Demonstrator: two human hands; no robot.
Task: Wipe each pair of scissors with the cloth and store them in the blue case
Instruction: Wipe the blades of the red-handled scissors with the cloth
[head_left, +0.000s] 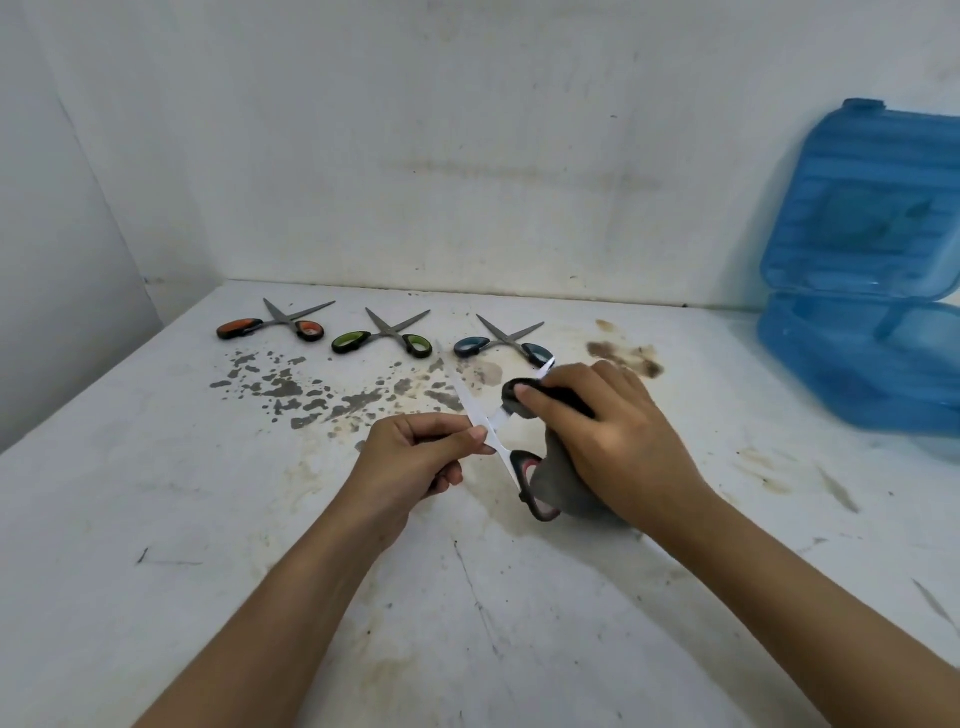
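My left hand pinches a pair of red-and-black-handled scissors near the pivot, its blades spread open above the table. My right hand holds a grey cloth bunched around one blade, with the cloth hanging down over a handle. Three more pairs lie open in a row at the back: orange-handled scissors, green-handled scissors and blue-handled scissors. The blue case stands open at the right, lid leaning up against the wall.
The white table is stained, with dark chipped patches in front of the row of scissors and brown marks near the case. White walls close off the back and left side.
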